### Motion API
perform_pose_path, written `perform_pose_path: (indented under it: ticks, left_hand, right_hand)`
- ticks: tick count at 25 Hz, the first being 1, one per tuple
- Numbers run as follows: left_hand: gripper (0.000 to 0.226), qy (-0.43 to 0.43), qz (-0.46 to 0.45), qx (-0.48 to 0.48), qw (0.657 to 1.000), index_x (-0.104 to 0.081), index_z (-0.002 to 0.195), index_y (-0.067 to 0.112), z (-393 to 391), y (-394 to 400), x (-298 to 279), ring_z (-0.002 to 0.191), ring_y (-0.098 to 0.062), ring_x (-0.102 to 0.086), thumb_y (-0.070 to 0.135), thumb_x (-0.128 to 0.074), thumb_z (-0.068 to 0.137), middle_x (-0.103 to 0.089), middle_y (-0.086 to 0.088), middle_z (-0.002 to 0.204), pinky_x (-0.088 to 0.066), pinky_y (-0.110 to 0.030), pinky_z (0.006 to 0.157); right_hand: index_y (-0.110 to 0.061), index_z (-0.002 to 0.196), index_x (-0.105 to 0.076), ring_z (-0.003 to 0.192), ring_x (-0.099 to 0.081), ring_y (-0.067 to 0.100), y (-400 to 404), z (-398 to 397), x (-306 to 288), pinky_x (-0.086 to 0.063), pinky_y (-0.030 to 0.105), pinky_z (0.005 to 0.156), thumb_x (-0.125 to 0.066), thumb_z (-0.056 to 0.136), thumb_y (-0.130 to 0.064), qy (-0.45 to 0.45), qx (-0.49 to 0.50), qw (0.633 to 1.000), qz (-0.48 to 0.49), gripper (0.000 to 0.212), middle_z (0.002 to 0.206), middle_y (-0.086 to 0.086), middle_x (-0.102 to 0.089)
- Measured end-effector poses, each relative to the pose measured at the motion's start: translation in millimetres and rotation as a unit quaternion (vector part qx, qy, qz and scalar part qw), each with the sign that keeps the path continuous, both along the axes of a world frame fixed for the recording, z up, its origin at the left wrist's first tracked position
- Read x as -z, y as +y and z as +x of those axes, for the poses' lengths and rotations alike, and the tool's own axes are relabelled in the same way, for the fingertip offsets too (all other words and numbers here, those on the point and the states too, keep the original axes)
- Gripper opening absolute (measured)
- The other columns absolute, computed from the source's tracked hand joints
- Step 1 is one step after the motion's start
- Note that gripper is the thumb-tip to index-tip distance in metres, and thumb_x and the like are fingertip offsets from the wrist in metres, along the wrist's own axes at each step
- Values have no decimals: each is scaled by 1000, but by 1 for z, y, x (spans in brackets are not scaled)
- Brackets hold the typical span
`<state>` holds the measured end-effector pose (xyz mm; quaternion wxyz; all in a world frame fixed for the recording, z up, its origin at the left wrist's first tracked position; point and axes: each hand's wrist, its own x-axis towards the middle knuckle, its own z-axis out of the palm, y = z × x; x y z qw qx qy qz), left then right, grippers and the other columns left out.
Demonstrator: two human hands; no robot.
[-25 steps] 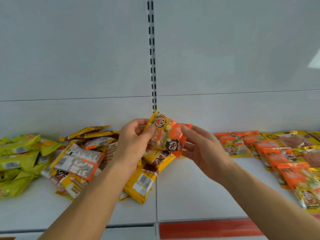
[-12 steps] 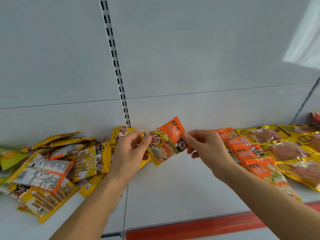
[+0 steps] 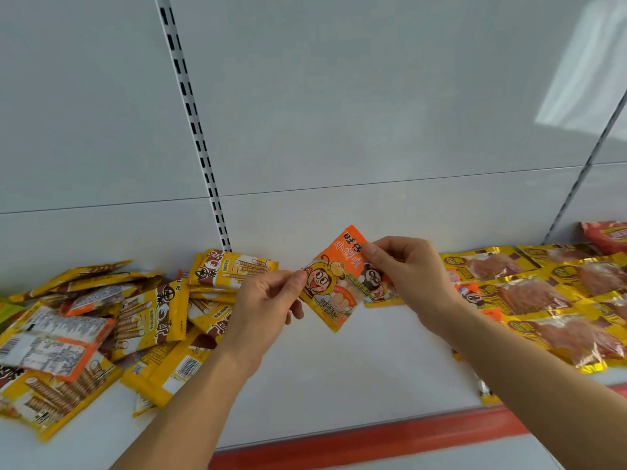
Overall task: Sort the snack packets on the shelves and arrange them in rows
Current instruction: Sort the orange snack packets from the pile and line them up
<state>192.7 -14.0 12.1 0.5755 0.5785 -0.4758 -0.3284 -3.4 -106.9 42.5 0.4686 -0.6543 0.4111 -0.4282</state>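
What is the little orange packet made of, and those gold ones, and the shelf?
The orange packet, pinched by the left hand and right hand, looks like thin printed plastic film, slightly glossy and bendy. The gold packets seem to be shiny foil-like film with clear windows; they glint and crinkle. The shelf looks like white painted metal, smooth and matte, though that is a guess.

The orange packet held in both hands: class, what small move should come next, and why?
Probably carry the orange packet, pinched by the left hand and right hand, rightward to the orange packets lying beside the gold ones; the yellow pile differs.
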Motion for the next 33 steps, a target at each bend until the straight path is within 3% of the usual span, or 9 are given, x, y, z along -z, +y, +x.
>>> perform_pose_path:
  ticks: [3, 6, 8, 10, 14, 17, 22, 28, 33]
  left_hand:
    - [7, 9, 17, 0, 1000, -74, 93, 13, -11, -4, 7, 60, -16, -61, 17, -68, 95, -73, -5, 73, -45, -28, 56]
    - [5, -11, 42, -7, 999, -71, 92, 10, -26, -10, 11, 61, -18, -71, 13, -68, 95, -77, -4, 77, -47, -26, 56]
    - [7, -21, 62, -11, 998, -72, 93, 11, -35, -13, 16, 66, -20, -75, 13, -67, 96, -78, -2, 80, -49, -27, 57]
    - [11, -51, 87, -3, 995, -74, 92, 15, -45, -19, 24, 69, -19, -75, 15, -65, 97, -78, 1, 80, -51, -30, 61]
    - [14, -231, 120, 8, 966, -77, 82, 21, -72, -33, 44, 73, -5, -67, 27, -69, 92, -74, 8, 77, -53, -26, 70]
    - [15, -333, 134, -1, 934, -77, 85, 22, -82, -44, 56, 77, -6, -65, 33, -69, 91, -72, 9, 82, -54, -28, 74]
    - [10, -350, 142, -34, 925, -74, 86, 25, -95, -56, 63, 81, -8, -67, 34, -70, 90, -72, 11, 87, -59, -37, 79]
    - [9, -375, 117, -83, 916, -70, 84, 32, -107, -54, 71, 80, -7, -64, 40, -71, 89, -66, 15, 83, -55, -42, 84]
    - [10, -371, 119, -83, 917, -71, 85, 30, -107, -51, 69, 80, -7, -62, 39, -73, 88, -65, 13, 85, -56, -35, 77]
  right_hand:
    - [-4, 90, -73, 40, -51, 3, -16, -20, -8, -39, 15, 42, -66, 96, -25, 31, -55, 998, 15, 23, 59, -3, -65]
    - [-10, 96, -77, 53, -56, 12, -46, -42, -14, -50, 26, 54, -69, 93, -21, 115, -121, 985, 46, 14, 72, 11, -68]
    - [-7, 106, -76, 68, -67, 14, -64, -55, -16, -59, 25, 67, -68, 94, -8, 142, -155, 974, 87, 15, 83, 11, -75]
    - [-2, 107, -75, 67, -70, 12, -76, -62, -14, -59, 21, 64, -68, 92, 0, 165, -116, 976, 78, 16, 78, 10, -76]
    - [-15, 87, -78, 56, -65, 11, -94, -57, -2, -50, 24, 55, -78, 86, -12, 319, -27, 946, -50, 4, 67, -2, -73]
    - [-21, 87, -81, 69, -69, 9, -103, -51, 9, -49, 17, 55, -80, 84, -17, 389, -28, 915, -99, 5, 74, -11, -71]
    - [-19, 94, -81, 76, -67, 4, -115, -55, 18, -47, 13, 59, -76, 88, -16, 402, -53, 906, -124, 8, 83, -8, -73]
    - [-19, 89, -82, 72, -67, 6, -120, -63, 30, -51, 16, 57, -75, 87, -12, 394, -33, 906, -149, 10, 74, -14, -66]
    - [-17, 98, -81, 78, -65, 6, -123, -67, 36, -45, 12, 58, -72, 89, -14, 391, -58, 904, -163, 13, 88, -7, -70]
